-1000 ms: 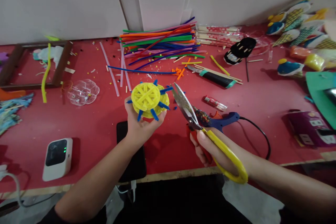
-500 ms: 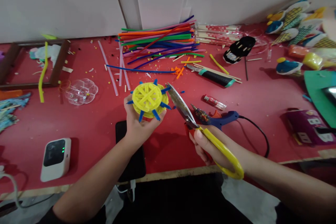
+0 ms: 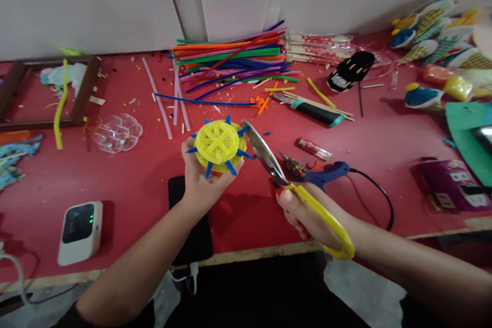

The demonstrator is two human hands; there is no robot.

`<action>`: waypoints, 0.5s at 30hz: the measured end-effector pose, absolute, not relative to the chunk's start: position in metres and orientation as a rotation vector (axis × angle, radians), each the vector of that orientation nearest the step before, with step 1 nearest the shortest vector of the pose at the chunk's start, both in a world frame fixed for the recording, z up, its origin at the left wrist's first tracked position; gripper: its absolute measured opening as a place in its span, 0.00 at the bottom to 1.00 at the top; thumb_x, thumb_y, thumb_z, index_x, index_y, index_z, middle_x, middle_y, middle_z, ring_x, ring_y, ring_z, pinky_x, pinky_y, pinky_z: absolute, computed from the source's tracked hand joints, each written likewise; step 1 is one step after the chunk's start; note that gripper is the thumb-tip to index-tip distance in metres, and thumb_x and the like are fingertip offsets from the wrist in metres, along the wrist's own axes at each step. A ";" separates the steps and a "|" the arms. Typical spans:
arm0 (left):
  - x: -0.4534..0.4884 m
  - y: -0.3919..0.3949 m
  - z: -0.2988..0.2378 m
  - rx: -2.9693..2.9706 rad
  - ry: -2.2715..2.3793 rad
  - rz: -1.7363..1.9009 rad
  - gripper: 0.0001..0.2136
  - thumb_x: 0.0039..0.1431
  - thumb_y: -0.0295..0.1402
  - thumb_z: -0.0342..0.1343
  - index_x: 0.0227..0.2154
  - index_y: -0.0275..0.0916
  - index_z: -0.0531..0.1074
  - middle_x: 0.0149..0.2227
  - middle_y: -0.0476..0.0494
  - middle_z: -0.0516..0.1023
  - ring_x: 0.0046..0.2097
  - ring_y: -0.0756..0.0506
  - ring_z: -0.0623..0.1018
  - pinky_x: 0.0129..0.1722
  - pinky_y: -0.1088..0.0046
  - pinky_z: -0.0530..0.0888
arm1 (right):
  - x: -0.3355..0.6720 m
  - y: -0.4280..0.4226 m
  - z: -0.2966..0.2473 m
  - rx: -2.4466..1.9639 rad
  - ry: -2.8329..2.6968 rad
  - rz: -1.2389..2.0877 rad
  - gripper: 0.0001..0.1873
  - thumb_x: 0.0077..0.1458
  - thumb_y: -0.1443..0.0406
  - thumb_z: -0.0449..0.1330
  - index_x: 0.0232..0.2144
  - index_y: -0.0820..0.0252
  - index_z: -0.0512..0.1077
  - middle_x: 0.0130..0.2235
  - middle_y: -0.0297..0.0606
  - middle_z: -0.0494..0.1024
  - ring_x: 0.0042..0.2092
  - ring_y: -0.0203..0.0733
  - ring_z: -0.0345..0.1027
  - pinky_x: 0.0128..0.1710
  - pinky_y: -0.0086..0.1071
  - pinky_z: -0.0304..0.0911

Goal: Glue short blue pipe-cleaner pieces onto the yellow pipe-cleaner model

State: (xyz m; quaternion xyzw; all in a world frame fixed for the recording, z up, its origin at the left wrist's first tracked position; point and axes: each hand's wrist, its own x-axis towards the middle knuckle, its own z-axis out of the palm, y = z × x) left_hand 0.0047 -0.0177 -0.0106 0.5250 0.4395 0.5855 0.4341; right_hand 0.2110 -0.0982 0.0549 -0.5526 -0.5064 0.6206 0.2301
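Near the worktop's (image 3: 246, 215) front edge I've got my left grip (image 3: 203, 187) wrapped round a yellow pipe-cleaner wheel (image 3: 217, 142), right grip (image 3: 309, 210) clutching scissors (image 3: 265, 151) right by a blue spoke (image 3: 242, 132).

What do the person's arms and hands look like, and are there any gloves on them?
No gloves: the left hand and right hand are both bare. The forearms are bare too, with no watch or bracelet showing. Black cloth shows at the left sleeve and right sleeve.
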 end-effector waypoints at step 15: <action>0.004 -0.013 -0.012 1.389 1.086 1.443 0.36 0.42 0.34 0.76 0.50 0.48 0.60 0.51 0.45 0.76 0.51 0.41 0.82 0.49 0.63 0.82 | 0.207 -0.094 0.044 -1.514 -1.361 1.632 0.36 0.57 0.32 0.51 0.19 0.54 0.54 0.18 0.26 0.56 0.20 0.30 0.49 0.18 0.28 0.44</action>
